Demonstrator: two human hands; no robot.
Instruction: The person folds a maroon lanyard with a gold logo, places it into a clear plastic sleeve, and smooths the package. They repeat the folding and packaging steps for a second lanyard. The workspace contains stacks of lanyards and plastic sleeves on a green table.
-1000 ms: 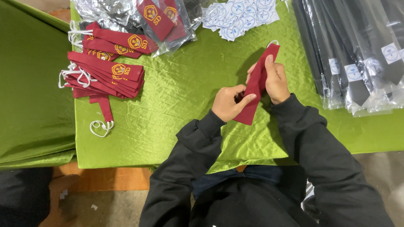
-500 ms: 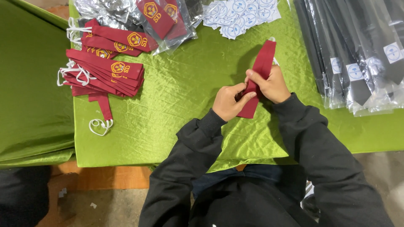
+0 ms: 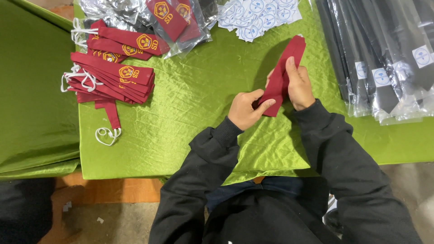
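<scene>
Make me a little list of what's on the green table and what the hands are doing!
left hand: pinches the lower end of the dark red tie
right hand: grips the tie's middle, fingers along it
dark red tie: held by both hands above the green cloth
pile of red ties: far left, gold badges, white loops
clear bags: top, red ties inside
round stickers: top middle, white and blue
dark bagged ties: stacked on the right
</scene>
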